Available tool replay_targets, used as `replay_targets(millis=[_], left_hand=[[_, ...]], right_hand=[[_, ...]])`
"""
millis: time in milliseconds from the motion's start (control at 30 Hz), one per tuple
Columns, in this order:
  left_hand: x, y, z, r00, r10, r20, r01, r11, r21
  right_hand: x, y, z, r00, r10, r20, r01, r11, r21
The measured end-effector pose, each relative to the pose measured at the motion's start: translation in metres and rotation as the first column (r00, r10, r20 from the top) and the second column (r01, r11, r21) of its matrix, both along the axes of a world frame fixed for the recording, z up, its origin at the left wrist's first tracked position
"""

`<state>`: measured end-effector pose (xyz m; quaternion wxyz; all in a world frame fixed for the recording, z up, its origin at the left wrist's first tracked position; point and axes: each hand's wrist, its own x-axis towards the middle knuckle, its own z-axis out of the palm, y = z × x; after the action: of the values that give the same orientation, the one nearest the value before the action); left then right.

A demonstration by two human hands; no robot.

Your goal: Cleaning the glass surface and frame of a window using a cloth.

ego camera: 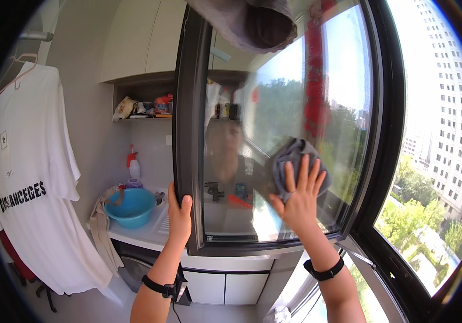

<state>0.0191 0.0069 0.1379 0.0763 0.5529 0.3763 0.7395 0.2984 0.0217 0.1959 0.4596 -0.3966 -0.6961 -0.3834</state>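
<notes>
The hinged window sash has a dark frame and stands swung inward before me. Around the lower part of its left upright, my left hand has its fingers behind and its thumb in front. My right hand presses a bunched grey cloth flat against the glass pane, right of centre, with fingers spread over it. Reflections of a person, a tap and shelves show in the pane, along with trees and buildings. A grey garment hangs across the pane's top.
A white T-shirt hangs at the left. On the counter stand a blue basin and a spray bottle, with a beige cloth draped beside them. Below is a front-loading washing machine. The window opening is at the right, with a high drop outside.
</notes>
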Motion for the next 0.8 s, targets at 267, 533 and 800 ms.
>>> replay_targets(millis=[267, 533, 800], left_hand=[[-0.008, -0.002, -0.002, 0.999, 0.031, -0.04, -0.03, 0.999, 0.012], [-0.003, -0.005, -0.005, 0.998, 0.024, -0.063, -0.026, 0.999, -0.029], [-0.021, 0.019, -0.015, 0.995, -0.025, -0.1, 0.032, 0.997, 0.076]], right_hand=[[-0.11, -0.01, 0.096, 0.971, 0.103, 0.217, -0.145, 0.971, 0.188], [-0.169, -0.011, 0.13, 0.987, 0.158, 0.032, -0.161, 0.946, 0.282], [-0.156, -0.036, -0.07, 0.964, 0.246, 0.105, -0.226, 0.959, -0.168]])
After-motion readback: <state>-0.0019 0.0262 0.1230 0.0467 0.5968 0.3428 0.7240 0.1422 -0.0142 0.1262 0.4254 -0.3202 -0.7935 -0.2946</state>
